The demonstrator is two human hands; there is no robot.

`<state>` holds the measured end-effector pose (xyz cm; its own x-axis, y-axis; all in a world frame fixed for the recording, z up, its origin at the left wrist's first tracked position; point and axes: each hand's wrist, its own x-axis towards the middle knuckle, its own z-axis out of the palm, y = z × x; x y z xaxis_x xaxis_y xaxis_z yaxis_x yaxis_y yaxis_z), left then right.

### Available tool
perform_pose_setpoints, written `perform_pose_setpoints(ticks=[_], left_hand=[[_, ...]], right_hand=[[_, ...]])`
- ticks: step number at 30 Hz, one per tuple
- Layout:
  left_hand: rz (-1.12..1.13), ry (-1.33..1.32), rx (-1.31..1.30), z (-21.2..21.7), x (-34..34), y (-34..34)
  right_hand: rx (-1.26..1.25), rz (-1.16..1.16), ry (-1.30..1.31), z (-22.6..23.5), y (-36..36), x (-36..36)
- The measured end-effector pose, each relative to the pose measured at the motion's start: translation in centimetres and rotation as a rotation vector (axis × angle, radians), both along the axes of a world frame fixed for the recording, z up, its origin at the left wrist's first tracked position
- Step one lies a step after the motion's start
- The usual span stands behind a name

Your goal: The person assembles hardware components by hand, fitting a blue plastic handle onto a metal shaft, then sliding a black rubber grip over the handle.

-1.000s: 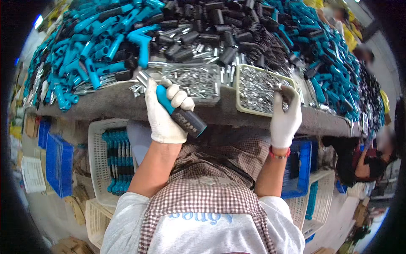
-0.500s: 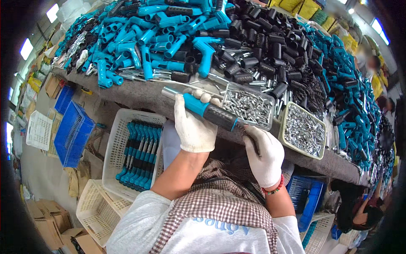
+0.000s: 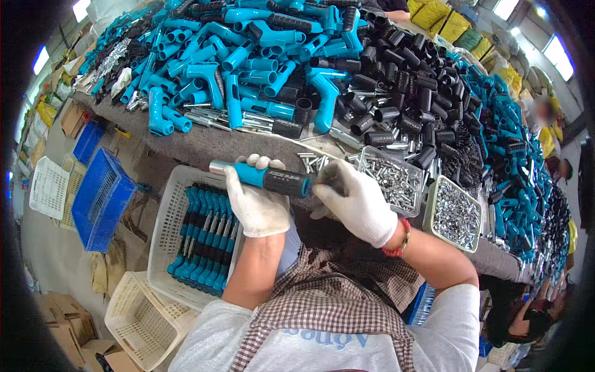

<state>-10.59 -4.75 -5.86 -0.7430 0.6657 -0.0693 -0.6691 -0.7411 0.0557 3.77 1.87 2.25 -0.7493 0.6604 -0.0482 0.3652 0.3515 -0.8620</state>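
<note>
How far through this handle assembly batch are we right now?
Done: a white basket beside the bench holds two neat rows of finished handles. In hand: the left hand holds one teal and black handle level, while the right hand works at its black end. Left: the bench carries large heaps of loose teal parts and black sleeves, plus two trays of small metal pieces, so most remains.

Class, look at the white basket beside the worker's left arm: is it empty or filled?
Partly filled: the white basket holds a neat row of blue-and-black handles, with bare mesh showing around them.
</note>
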Motion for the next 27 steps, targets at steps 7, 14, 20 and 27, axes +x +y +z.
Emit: perform_pose_setpoints(ticks=[7,14,20,27], left_hand=[[-0.005,-0.051,0.007,-2.2,-2.1,0.1],[-0.012,-0.018,-0.057,-2.5,-1.8,0.7],[-0.039,0.004,-0.065,-2.5,-2.1,0.7],[-0.052,-0.016,-0.048,-2.6,-2.3,0.1]], right_hand=[[0.627,0.060,-0.220,-0.5,9.1,-5.6],[0.599,-0.102,-0.659,-2.5,16.3,-11.1],[0.261,-0.199,-0.184,-0.9,19.2,-7.9],[-0.201,-0.186,0.390,2.4,7.0,2.5]])
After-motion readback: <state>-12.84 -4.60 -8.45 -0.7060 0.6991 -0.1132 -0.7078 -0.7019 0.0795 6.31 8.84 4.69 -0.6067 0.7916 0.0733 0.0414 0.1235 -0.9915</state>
